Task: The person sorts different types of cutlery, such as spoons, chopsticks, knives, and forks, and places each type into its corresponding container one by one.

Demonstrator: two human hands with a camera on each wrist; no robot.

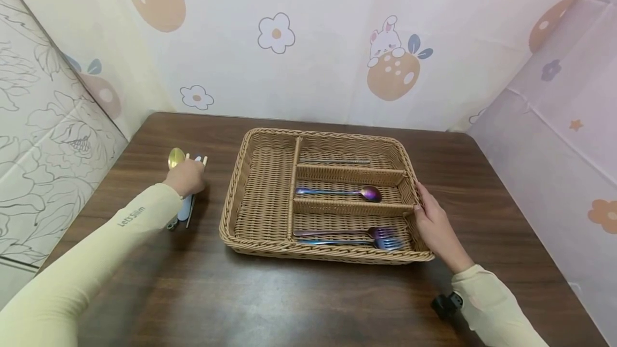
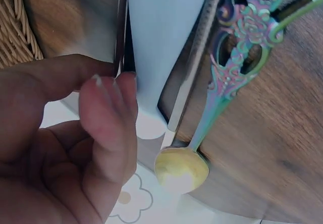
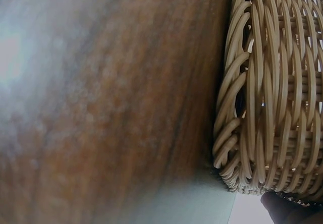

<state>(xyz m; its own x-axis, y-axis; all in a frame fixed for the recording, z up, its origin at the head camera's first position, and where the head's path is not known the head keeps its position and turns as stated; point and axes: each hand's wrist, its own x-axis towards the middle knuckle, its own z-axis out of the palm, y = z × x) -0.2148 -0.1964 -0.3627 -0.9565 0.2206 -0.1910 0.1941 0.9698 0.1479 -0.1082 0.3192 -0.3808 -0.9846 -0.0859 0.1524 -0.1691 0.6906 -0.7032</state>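
Observation:
My left hand (image 1: 185,176) is at the utensils left of the basket, its thumb and fingertips pinching a thin chopstick (image 2: 121,30) in the left wrist view. Beside it lie a pale blue flat utensil (image 2: 164,32), another chopstick (image 2: 194,65) with a light tip, and a spoon (image 2: 181,169) with a gold bowl and an ornate iridescent handle. My right hand (image 1: 437,229) grips the right rim of the wicker basket (image 1: 318,250). In the right wrist view, the woven wall (image 3: 272,93) fills the right side, and only a dark bit of the hand shows below it.
Inside the basket, a thin silver stick (image 1: 335,161) lies in the back compartment. The middle one holds a purple-blue spoon (image 1: 370,193), the front one two iridescent forks (image 1: 385,243). Dark wooden table (image 1: 270,304) surrounds it, with a patterned curtain (image 1: 318,68) behind.

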